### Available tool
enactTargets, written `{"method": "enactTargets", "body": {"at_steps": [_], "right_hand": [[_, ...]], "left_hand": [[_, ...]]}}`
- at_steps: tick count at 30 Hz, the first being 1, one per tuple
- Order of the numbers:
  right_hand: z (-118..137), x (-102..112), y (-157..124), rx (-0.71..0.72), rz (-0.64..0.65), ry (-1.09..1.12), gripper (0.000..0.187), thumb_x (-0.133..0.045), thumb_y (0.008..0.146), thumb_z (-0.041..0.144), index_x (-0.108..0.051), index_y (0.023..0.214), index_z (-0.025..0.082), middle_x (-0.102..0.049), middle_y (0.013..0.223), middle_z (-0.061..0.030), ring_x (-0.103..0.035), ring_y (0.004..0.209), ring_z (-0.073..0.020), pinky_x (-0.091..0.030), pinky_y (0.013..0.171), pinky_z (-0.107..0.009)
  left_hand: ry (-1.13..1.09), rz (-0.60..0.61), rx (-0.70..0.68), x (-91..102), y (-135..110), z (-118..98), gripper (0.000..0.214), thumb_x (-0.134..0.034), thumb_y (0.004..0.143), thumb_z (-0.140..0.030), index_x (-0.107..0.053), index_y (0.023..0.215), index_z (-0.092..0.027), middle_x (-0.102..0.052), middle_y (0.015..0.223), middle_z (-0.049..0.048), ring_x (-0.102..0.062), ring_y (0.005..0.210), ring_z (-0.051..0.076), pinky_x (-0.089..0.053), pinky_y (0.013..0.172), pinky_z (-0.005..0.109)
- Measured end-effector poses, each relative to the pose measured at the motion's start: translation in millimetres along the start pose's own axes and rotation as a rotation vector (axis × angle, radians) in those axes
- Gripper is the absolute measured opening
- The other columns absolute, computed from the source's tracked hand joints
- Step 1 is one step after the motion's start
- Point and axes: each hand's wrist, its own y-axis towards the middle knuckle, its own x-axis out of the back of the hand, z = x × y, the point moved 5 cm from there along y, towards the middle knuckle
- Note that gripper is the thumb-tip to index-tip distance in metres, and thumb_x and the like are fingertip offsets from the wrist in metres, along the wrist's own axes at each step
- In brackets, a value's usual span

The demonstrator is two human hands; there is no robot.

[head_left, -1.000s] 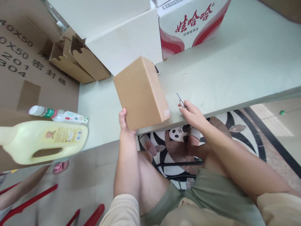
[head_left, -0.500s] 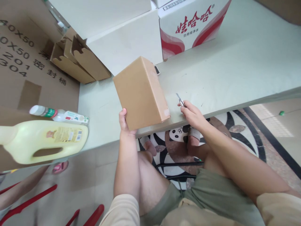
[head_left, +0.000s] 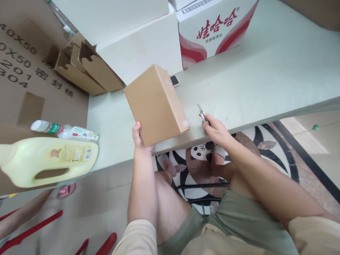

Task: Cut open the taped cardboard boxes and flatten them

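Observation:
A brown cardboard box (head_left: 155,106) is held tilted over the front part of the table, with clear tape along its right side. My left hand (head_left: 140,138) grips its lower left corner, the thumb on the near face and the other fingers hidden beneath. To the right of the box, my right hand (head_left: 216,129) is closed around a utility knife (head_left: 203,114). The knife's blade is out and points up and away from me, apart from the box. Behind the box lies a phone (head_left: 174,80), partly covered by it.
White cartons (head_left: 140,46) and a red-and-white carton (head_left: 217,33) line the back of the table (head_left: 265,78). Folded cardboard (head_left: 87,69), a water bottle (head_left: 65,130) and a pale yellow jug (head_left: 53,159) are at left. Another person's leg (head_left: 26,214) shows lower left.
The box has shifted slightly left within my left hand's grip, showing more of the phone. My right hand has turned the knife a little, its blade now more upright.

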Motion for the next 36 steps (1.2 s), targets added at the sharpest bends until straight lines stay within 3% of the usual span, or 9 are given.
{"method": "enactTargets", "body": {"at_steps": [6, 11, 16, 23, 36], "right_hand": [[1.3, -3.4, -1.2, 0.0, 0.043, 0.043, 0.043, -0.047, 0.084, 0.033, -0.059, 0.123, 0.021, -0.059, 0.068, 0.0002, -0.057, 0.063, -0.0199, -0.049, 0.072, -0.038], [2.0, -3.0, -0.1, 0.075, 0.038, -0.024, 0.047, -0.046, 0.086, 0.035, -0.059, 0.129, 0.021, -0.061, 0.073, -0.0026, -0.058, 0.07, -0.0225, -0.049, 0.075, -0.041], [1.0, -2.2, 0.9, 0.053, 0.028, -0.056, 0.053, -0.044, 0.087, 0.036, -0.057, 0.134, 0.017, -0.058, 0.07, -0.0017, -0.057, 0.071, -0.0237, -0.047, 0.079, -0.043], [3.1, -2.4, -1.3, -0.005, 0.036, 0.041, 0.042, -0.043, 0.086, 0.03, -0.06, 0.123, 0.022, -0.056, 0.069, 0.0011, -0.055, 0.068, -0.0204, -0.044, 0.073, -0.038], [6.6, -1.6, -0.6, 0.037, 0.038, 0.019, 0.032, -0.042, 0.081, 0.027, -0.059, 0.107, 0.022, -0.058, 0.076, -0.0017, -0.055, 0.071, -0.0207, -0.044, 0.076, -0.039]], "left_hand": [[0.048, -0.033, 0.023, 4.7, 3.9, 5.0, 0.053, -0.075, 0.069, -0.061, -0.072, 0.103, -0.02, -0.078, 0.1, 0.0095, -0.073, 0.11, 0.033, -0.059, 0.097, 0.044], [0.059, -0.039, 0.023, 3.8, 4.7, 6.5, 0.054, -0.076, 0.068, -0.061, -0.072, 0.102, -0.019, -0.079, 0.099, 0.0097, -0.074, 0.109, 0.033, -0.059, 0.098, 0.045], [0.043, -0.048, 0.011, 2.9, 5.2, 4.2, 0.054, -0.078, 0.066, -0.06, -0.073, 0.101, -0.019, -0.079, 0.097, 0.0086, -0.075, 0.105, 0.032, -0.06, 0.097, 0.044], [0.055, -0.031, 0.006, 3.0, 5.9, 4.0, 0.054, -0.076, 0.068, -0.061, -0.072, 0.102, -0.018, -0.079, 0.098, 0.0105, -0.072, 0.114, 0.035, -0.059, 0.099, 0.045], [0.047, -0.066, 0.031, 3.0, 4.3, 4.1, 0.055, -0.078, 0.065, -0.059, -0.071, 0.102, -0.019, -0.078, 0.101, 0.0099, -0.071, 0.113, 0.033, -0.058, 0.1, 0.045]]}}
